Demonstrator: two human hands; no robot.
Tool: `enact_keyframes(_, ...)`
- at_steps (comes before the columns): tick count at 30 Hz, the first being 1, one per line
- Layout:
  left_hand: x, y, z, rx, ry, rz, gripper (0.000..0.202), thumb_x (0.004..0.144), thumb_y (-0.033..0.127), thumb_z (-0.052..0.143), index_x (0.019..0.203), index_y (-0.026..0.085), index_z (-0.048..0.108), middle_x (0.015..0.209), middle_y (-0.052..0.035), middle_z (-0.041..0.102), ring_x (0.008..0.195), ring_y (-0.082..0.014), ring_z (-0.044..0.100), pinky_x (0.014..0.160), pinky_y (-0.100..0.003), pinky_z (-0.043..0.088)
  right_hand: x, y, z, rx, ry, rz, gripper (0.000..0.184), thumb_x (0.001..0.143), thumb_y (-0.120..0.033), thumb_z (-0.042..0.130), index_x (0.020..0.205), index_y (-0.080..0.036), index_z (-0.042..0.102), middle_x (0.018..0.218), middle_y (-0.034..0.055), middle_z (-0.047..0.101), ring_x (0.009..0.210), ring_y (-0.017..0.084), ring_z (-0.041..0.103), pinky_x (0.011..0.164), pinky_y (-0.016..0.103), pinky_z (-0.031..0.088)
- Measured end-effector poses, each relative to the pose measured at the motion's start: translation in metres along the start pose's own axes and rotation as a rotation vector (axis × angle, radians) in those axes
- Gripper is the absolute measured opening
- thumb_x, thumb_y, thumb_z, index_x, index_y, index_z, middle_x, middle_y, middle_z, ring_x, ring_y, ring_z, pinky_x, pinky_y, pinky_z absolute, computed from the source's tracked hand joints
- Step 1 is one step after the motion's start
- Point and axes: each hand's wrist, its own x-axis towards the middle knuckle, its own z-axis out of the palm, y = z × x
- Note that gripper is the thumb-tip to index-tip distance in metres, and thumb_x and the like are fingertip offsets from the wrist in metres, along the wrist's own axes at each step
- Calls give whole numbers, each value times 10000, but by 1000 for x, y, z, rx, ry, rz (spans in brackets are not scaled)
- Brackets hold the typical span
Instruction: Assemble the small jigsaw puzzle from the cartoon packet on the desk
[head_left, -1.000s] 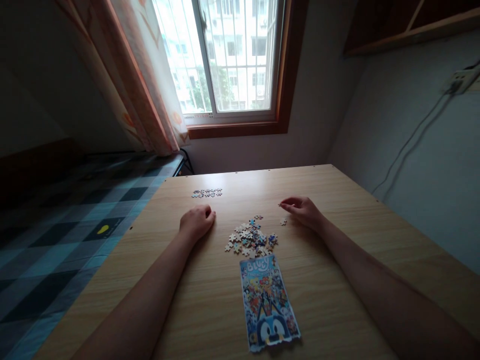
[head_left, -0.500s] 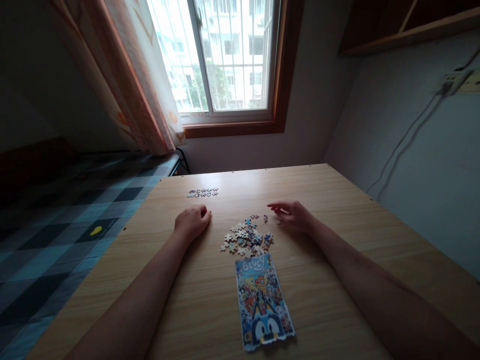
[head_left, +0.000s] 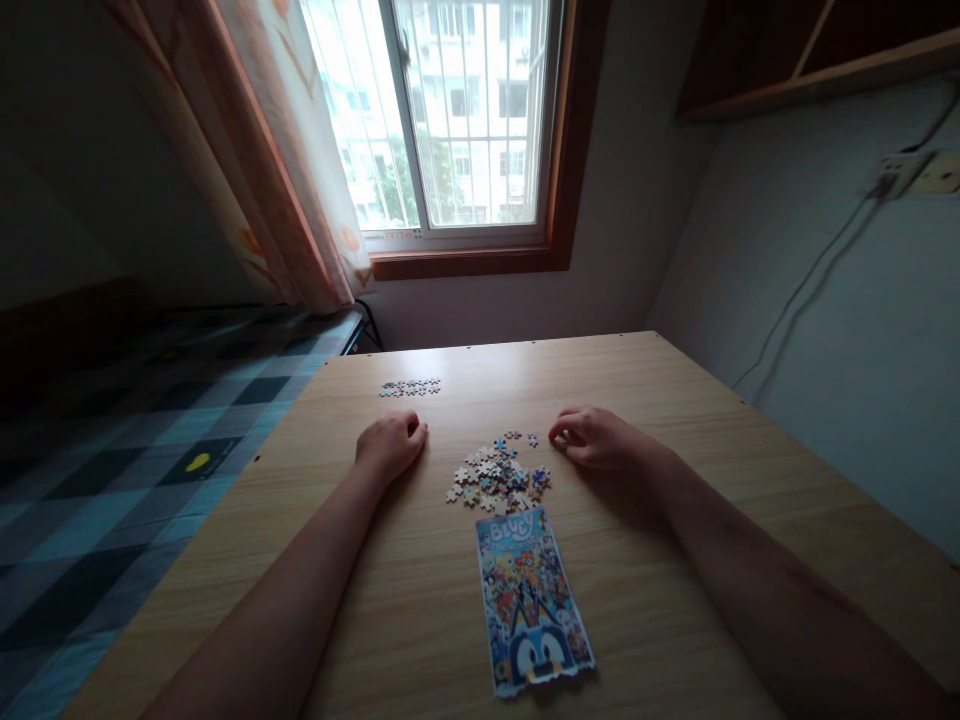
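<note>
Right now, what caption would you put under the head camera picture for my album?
A left hand and right hand rest on a wooden table, flanking loose puzzle pieces.

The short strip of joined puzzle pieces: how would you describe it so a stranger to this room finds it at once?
Start at the wooden table below the window. Toward its far left part, beyond the left hand, lies the strip. Unlike the loose pile between the hands, its pieces are locked in one flat row, alone.
</note>
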Motion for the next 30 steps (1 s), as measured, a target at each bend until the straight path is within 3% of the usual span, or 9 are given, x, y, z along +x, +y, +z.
enact_keyframes(5,0,0,1,-10,2,3,318,907,442,434,848,216,651,933,-81,715,849,-241,638,645,-313,392,-2,6,-3,31,-40,37,191,741,-116,620,852,-208,746,876,28,685,719,128,587,677,233,430)
enact_keyframes(11,0,-1,3,-22,17,9,308,912,431,445,841,217,654,934,-83,716,851,-243,643,648,-315,406,-3,10,3,195,-36,110,65,751,-200,654,789,-175,701,720,11,639,638,117,543,583,220,397)
enact_keyframes(14,-1,-2,5,-74,49,64,286,915,420,467,817,217,643,903,-67,711,829,-223,637,652,-304,411,3,6,16,364,83,145,152,783,-308,687,792,-158,706,671,10,619,603,113,518,548,221,387)
enact_keyframes(17,-2,3,4,-213,94,227,251,919,377,495,784,213,630,837,-42,695,765,-187,616,681,-291,427,9,-5,28,531,228,171,253,787,-404,720,812,-153,704,705,28,658,622,126,563,572,239,435)
enact_keyframes(23,-15,36,-13,-483,158,519,187,911,320,598,797,200,686,763,-17,687,665,-132,607,670,-270,469,14,-32,37,705,299,150,286,792,-433,749,838,-155,696,791,64,707,720,163,654,679,293,537)
enact_keyframes(26,-24,60,-17,-595,146,609,147,873,342,680,924,213,731,867,-32,727,723,-141,659,696,-281,523,16,-45,41,821,300,132,288,777,-428,771,836,-161,682,806,61,710,758,174,680,723,315,567)
enact_keyframes(28,-31,73,-15,-665,143,688,244,859,351,703,1062,217,726,972,-58,741,784,-156,686,721,-296,553,17,-53,45,916,297,122,289,766,-426,782,837,-168,674,809,52,712,770,175,688,735,317,575)
enact_keyframes(30,-36,82,-10,-712,158,737,247,887,344,674,1090,213,727,991,-71,750,811,-162,700,740,-303,568,18,-59,48,967,294,114,295,759,-434,783,844,-175,672,805,43,710,764,172,688,728,311,575)
